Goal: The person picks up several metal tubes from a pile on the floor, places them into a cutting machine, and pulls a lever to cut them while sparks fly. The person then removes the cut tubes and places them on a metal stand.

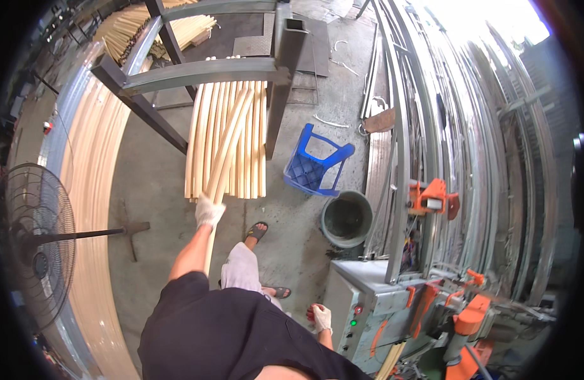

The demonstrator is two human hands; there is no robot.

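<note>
My left hand (209, 211), in a white glove, is closed around a few long pale wood-coloured strips (230, 147). They slant over a row of similar strips (259, 139) lying side by side under a metal frame, and their near ends pass down beside my left forearm. Beside the grey machine cabinet (346, 297) is my right hand (320, 318), also in a white glove with bare fingertips. Its fingers are curled in, and whatever they may hold is hidden. The cabinet's front carries a red button and a lit green one.
A dark metal frame (200, 74) rises over the row of strips. A blue plastic stool (314, 161) and a round grey bucket (347, 219) stand to the right. Long metal profiles (475, 126) fill the far right. At left are a fan (42, 247) and long pale strips (92, 209).
</note>
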